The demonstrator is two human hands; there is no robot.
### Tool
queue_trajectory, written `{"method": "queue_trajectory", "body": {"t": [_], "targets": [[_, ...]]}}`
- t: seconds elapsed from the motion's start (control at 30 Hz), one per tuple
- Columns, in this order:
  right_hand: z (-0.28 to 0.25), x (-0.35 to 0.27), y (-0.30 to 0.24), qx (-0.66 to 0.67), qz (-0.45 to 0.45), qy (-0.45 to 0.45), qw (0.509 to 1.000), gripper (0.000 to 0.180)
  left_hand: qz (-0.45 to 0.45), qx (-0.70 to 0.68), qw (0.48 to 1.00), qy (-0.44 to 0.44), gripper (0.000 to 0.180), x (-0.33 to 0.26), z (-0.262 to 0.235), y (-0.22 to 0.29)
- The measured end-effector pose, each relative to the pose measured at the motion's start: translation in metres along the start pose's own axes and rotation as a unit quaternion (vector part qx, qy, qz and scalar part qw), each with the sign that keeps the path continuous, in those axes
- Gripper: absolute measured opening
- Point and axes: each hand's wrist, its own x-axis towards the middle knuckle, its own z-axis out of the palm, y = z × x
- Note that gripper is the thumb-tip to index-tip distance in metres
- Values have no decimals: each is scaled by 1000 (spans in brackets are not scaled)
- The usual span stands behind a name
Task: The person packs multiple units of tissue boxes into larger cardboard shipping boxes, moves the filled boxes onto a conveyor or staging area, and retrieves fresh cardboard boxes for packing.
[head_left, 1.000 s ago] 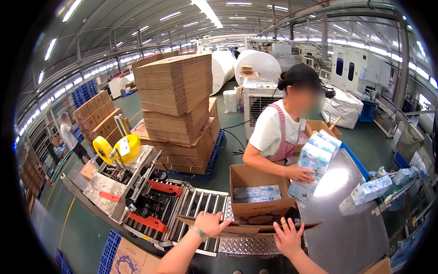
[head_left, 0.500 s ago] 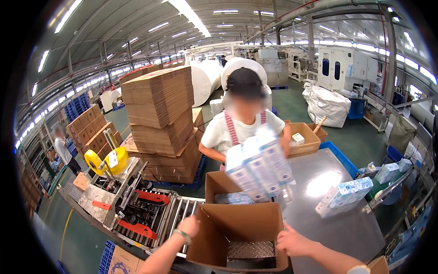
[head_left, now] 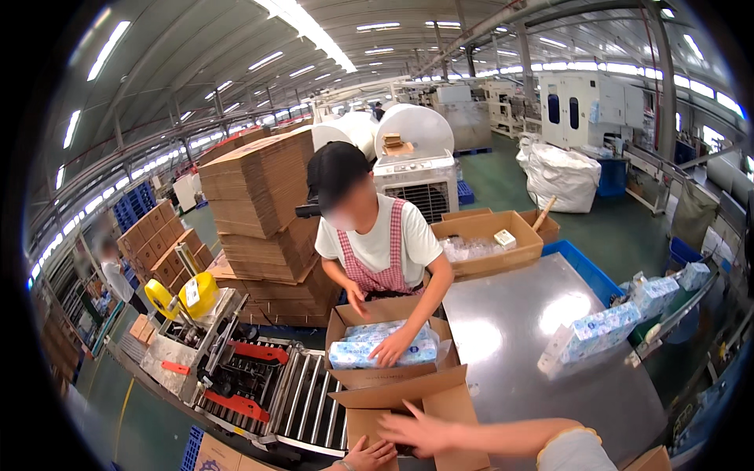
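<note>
1. Right hand [head_left: 416, 430]: fingers spread over the near box [head_left: 452, 404], not clamped; contact with cardboard: can't tell
2. Left hand [head_left: 371, 455]: at right hand's 8 o'clock, just beside it, fingers extended at the near box, not gripping
3. Near box: open-topped, in front of wearer
4. From it, 12 o'clock: far box [head_left: 377, 378] with packs [head_left: 353, 355], co-worker's hand [head_left: 395, 345] on them
5. 9 o'clock: rollers [head_left: 306, 400]
6. 2 o'clock: steel table [head_left: 495, 345]
7. 11 o'clock: cardboard stack [head_left: 255, 192]
</note>
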Motion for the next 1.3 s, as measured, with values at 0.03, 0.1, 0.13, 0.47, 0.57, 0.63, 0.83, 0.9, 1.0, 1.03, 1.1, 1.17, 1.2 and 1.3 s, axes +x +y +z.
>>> {"method": "queue_trajectory", "body": {"t": [0.03,0.1,0.13,0.47,0.57,0.63,0.83,0.9,1.0,1.03,1.1,1.17,1.2,1.3], "targets": [[-21,15,20,-97,-3,186,978,74,-6,-81,993,-81,95,7,-34,4],[-33,25,98,-133,232,150,952,53,-43,-225,962,-149,90,11,-145,11],[-31,19,110,-41,278,50,958,44,-75,-295,934,-186,87,4,-173,13],[-11,-3,73,243,246,-244,906,74,-134,-252,954,94,82,28,-159,-13],[1,4,115,427,314,-75,845,48,-202,-253,938,120,84,34,-114,-36],[16,5,111,374,344,191,840,36,-242,-271,924,117,81,11,-67,-53],[234,5,75,216,701,179,656,52,-438,-220,850,190,59,-160,95,-144],[331,-55,87,474,698,209,494,54,-461,-266,833,153,61,-131,112,-182],[256,41,31,819,386,140,400,47,-571,-355,737,67,65,-208,158,-176],[207,60,15,814,373,149,420,45,-578,-415,700,63,66,-203,175,-173],[112,86,-13,795,349,187,460,42,-546,-585,595,77,69,-168,203,-166],[59,110,-31,712,353,205,572,42,-440,-788,422,80,72,-120,231,-153],[47,121,-36,663,349,211,628,42,-383,-855,346,55,73,-94,234,-143],[56,127,-34,501,458,177,712,51,-354,-870,335,-78,82,7,126,-112]]}}
